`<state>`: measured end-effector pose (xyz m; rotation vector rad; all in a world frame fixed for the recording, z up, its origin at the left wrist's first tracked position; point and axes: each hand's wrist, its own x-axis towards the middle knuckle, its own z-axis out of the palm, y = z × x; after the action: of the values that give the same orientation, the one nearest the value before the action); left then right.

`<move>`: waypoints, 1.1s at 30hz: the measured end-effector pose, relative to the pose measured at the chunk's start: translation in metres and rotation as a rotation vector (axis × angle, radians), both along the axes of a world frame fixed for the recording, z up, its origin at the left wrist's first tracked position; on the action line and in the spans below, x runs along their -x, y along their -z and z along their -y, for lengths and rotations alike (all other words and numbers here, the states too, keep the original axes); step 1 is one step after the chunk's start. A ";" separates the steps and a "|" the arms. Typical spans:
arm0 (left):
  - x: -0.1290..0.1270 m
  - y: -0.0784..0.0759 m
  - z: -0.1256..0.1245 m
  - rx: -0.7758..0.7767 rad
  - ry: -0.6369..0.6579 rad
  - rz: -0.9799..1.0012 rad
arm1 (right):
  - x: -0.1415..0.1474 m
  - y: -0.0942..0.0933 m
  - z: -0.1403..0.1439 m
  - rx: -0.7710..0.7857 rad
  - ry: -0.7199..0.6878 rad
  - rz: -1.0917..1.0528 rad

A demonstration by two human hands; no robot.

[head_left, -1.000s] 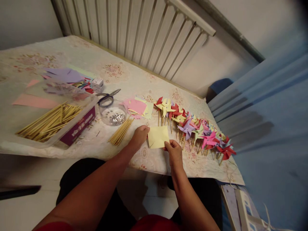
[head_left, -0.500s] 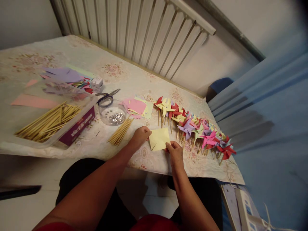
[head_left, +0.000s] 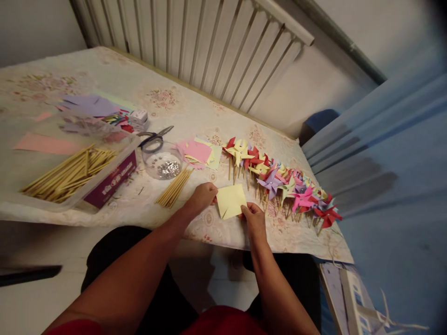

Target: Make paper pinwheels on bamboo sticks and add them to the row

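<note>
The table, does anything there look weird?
The yellow paper has a slit-like line near its lower edge, like a tear, though maybe deliberate. A stray dark streak, too small to identify, sits between the plastic box and loose sticks.

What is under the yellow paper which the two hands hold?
The flowered tablecloth shows around the yellow paper. At its right edge, fingers of the right hand appear partly underneath. Whatever lies beneath its middle is covered.
</note>
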<state>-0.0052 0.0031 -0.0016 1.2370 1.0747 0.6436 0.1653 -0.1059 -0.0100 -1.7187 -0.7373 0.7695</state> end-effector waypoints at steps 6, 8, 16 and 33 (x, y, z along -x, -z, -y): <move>0.005 0.002 0.019 0.028 0.013 0.004 | -0.005 -0.002 0.007 0.001 -0.037 0.021; 0.006 0.005 0.026 0.011 0.018 -0.023 | -0.007 -0.002 0.012 0.004 -0.055 0.049; 0.003 0.001 0.050 0.008 -0.022 -0.096 | -0.016 0.003 0.023 0.018 -0.118 0.166; -0.014 0.018 0.100 -1.198 0.307 -0.692 | -0.030 0.027 0.072 -0.083 -0.581 1.202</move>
<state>0.0084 -0.0974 -0.0198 2.7512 0.9848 0.6320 0.1950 -0.1777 -0.0373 -1.8058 -2.0988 -0.0490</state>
